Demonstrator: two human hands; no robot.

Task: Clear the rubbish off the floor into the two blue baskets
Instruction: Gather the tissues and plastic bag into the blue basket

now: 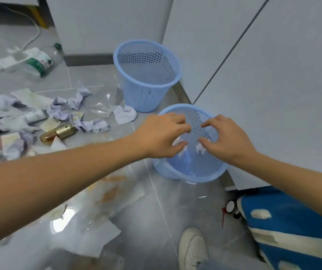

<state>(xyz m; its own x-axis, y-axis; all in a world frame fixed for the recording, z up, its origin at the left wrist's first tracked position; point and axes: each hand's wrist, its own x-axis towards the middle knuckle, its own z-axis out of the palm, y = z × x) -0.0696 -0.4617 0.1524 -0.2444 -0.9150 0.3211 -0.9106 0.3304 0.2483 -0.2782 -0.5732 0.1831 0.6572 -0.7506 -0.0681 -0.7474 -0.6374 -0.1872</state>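
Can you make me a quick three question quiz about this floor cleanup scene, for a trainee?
1. True or false: the far basket holds crumpled paper.
2. Multiple choice: both hands are above which thing? A) the near basket B) the plastic bottle C) the gold bottle
3. Fill in: the white shoe stands on the ____ floor.

Key
1. False; it looks empty.
2. A; the left hand and right hand hover over its mouth with fingers spread, with white paper scraps just beneath them.
3. Tiled; much crumpled paper still lies there.
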